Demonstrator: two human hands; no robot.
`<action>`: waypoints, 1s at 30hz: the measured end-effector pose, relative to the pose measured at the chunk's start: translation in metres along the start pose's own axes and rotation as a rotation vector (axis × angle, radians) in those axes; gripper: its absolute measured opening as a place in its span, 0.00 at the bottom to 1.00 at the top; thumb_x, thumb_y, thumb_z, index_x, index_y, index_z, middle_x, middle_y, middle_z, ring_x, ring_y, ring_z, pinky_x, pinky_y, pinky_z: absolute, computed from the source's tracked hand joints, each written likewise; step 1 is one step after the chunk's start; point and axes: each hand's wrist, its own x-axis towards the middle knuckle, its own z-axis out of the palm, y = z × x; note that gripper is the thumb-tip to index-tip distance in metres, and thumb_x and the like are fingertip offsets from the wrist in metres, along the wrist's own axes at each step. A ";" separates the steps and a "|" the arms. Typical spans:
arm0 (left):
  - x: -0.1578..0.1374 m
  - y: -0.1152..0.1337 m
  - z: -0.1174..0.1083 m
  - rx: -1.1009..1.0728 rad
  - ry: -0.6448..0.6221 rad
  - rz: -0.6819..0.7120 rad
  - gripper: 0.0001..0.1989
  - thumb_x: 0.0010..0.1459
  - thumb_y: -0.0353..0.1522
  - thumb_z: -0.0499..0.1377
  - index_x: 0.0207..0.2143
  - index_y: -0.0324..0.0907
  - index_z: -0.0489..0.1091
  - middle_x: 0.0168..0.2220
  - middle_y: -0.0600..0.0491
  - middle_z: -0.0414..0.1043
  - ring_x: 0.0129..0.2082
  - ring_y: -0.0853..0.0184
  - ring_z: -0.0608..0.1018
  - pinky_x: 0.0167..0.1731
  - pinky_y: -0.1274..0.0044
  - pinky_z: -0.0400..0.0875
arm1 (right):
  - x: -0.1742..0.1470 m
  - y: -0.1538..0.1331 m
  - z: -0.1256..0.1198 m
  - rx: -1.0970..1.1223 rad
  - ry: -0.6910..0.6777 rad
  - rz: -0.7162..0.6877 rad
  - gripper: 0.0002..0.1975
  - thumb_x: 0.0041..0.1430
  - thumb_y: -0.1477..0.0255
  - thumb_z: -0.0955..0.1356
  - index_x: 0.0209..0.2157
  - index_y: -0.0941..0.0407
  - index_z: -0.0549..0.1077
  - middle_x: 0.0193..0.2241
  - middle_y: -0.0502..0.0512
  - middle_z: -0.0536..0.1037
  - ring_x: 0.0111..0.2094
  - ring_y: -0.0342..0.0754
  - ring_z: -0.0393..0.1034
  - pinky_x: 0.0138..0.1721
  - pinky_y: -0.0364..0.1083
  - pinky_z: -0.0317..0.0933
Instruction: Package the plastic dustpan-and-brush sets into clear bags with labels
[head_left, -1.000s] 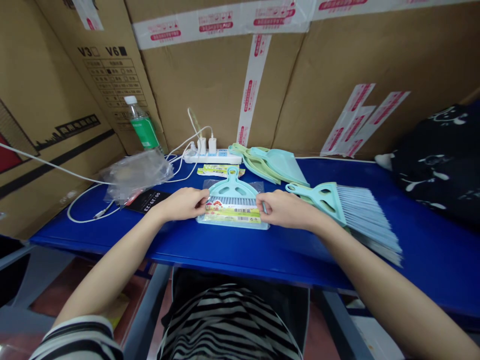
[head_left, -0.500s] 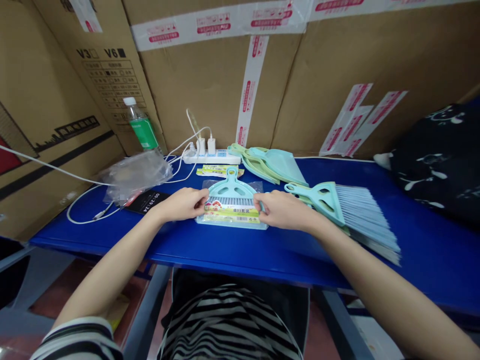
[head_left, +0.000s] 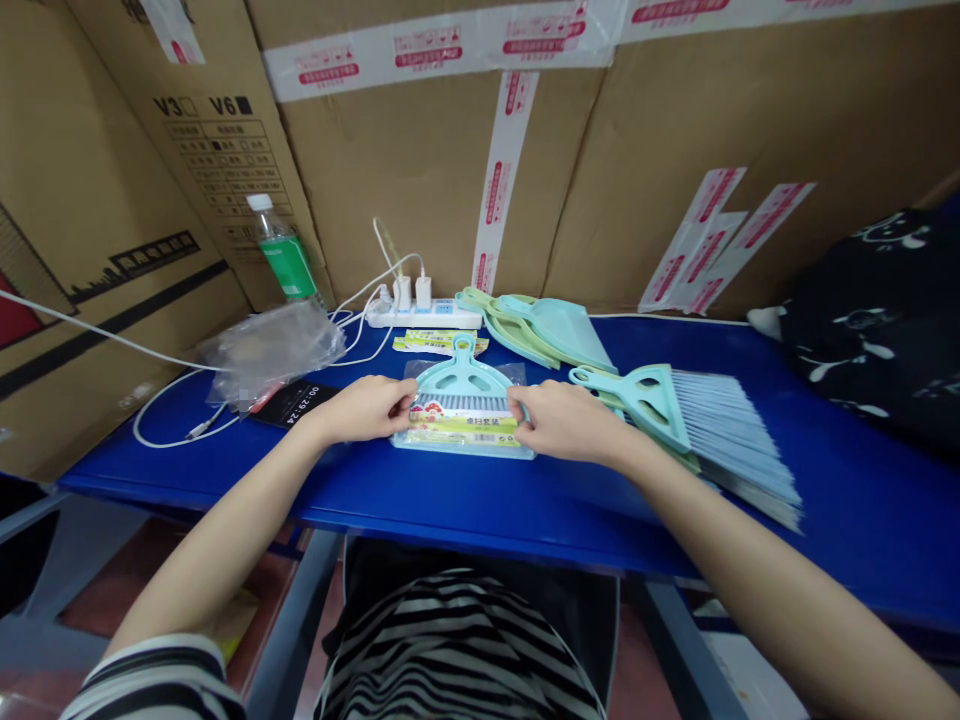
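Observation:
A light-blue hand brush and dustpan set (head_left: pixel 463 380) lies on the blue table in a clear plastic bag (head_left: pixel 511 374), its handle toward the back. A yellow-green printed label (head_left: pixel 480 426) crosses the bag over the bristles. My left hand (head_left: pixel 381 407) is closed on the bag's left side, fingertips pinched. On the right side, my right hand (head_left: pixel 556 420) pinches the bag near the label's edge. To the right lie loose brushes (head_left: pixel 652 400) with pale blue bristles. Behind are stacked green and blue dustpans (head_left: pixel 566 325).
A white power strip (head_left: pixel 450 316) with plugged-in chargers stands at the back, near folded yellow labels (head_left: pixel 435 342). At left are crumpled plastic bags (head_left: pixel 274 345), a phone (head_left: pixel 292 403) showing a timer, white cables and a green-labelled bottle (head_left: pixel 285 260). Cardboard walls enclose the table (head_left: pixel 360 490); dark printed fabric (head_left: pixel 877 330) is at right.

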 end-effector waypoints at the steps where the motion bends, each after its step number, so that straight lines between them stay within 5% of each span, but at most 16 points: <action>1: 0.000 0.000 0.000 -0.002 0.000 0.000 0.05 0.49 0.28 0.51 0.23 0.44 0.55 0.17 0.61 0.60 0.18 0.72 0.64 0.22 0.78 0.52 | 0.000 0.000 0.000 0.005 -0.001 -0.002 0.06 0.49 0.77 0.63 0.30 0.55 0.68 0.23 0.52 0.73 0.28 0.47 0.65 0.25 0.43 0.45; 30: 0.000 0.000 0.000 -0.015 0.007 0.018 0.05 0.46 0.28 0.50 0.21 0.43 0.54 0.16 0.60 0.59 0.17 0.73 0.62 0.21 0.79 0.51 | 0.000 0.002 0.002 -0.017 0.005 -0.032 0.08 0.54 0.77 0.60 0.29 0.55 0.70 0.27 0.55 0.77 0.30 0.49 0.68 0.26 0.44 0.46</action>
